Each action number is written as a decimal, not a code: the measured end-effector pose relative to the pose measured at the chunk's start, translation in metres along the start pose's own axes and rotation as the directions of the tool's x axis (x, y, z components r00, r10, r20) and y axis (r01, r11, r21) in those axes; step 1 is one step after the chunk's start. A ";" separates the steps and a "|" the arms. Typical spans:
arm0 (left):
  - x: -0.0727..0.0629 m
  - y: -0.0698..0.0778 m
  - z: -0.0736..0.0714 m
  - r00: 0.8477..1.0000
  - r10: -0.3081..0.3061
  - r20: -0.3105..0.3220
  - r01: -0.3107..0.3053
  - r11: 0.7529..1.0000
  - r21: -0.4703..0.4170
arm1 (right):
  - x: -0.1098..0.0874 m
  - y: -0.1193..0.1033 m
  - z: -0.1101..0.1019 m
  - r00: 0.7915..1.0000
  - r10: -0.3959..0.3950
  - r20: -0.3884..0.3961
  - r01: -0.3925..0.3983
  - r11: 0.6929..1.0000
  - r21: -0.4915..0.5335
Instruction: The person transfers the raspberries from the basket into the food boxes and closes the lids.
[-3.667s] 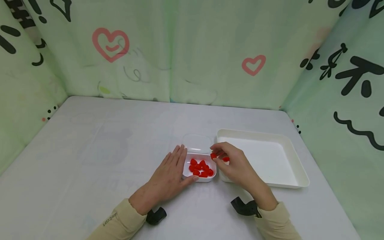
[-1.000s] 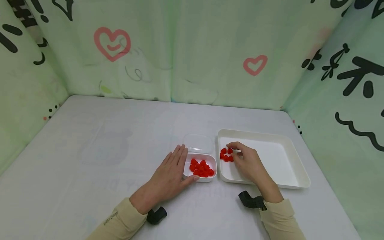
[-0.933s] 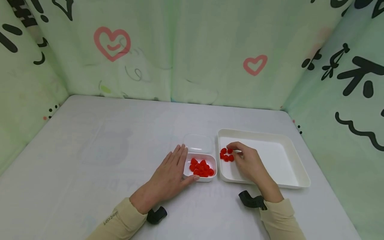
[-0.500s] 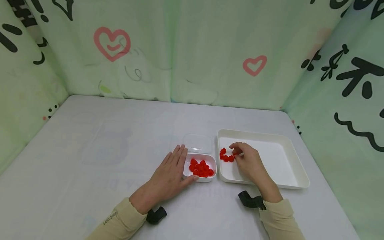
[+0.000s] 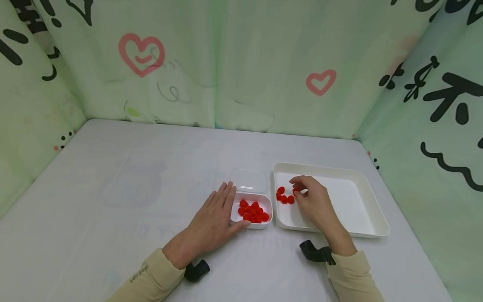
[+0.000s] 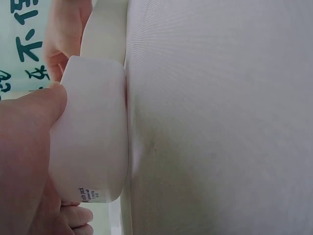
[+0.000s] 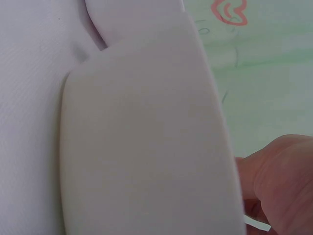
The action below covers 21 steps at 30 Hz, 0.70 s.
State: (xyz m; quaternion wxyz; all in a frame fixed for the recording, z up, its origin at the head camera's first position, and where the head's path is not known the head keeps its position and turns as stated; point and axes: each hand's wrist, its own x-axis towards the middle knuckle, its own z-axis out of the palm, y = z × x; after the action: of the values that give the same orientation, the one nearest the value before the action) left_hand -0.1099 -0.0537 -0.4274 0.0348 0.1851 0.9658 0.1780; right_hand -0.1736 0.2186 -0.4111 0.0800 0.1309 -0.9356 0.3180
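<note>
In the head view a small white box holds several red raspberry-like pieces. My left hand lies along its left side with fingers straight, the thumb over the front rim. The left wrist view shows that thumb against the box's top edge. Over the left part of a larger white tray, my right hand pinches one red piece. Several more red pieces lie in the tray left of its fingertips. In the right wrist view the tray's wall hides most of the fingers.
Behind the box its clear hinged lid lies folded back. The box and tray stand close side by side on a white-covered table. A green printed curtain surrounds the back and sides.
My right hand has moved from the box's right edge to the tray. Within the last second it has drawn one red piece slightly right, away from the others. My left hand keeps its place.
</note>
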 end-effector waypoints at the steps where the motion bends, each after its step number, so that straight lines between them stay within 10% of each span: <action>1: 0.000 0.000 0.000 1.000 -0.001 0.000 0.001 1.000 0.000 | 0.000 -0.002 0.000 1.000 -0.005 0.000 0.005 1.000 0.000; 21: 0.001 0.001 0.000 1.000 0.000 -0.003 0.000 1.000 -0.008 | -0.005 -0.032 -0.003 0.987 -0.156 -0.026 0.158 0.986 0.050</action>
State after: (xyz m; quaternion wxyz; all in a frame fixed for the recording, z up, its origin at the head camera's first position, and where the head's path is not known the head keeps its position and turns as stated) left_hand -0.1104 -0.0528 -0.4273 0.0340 0.1848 0.9652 0.1822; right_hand -0.1588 0.1970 -0.3919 0.1118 0.2027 -0.9129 0.3361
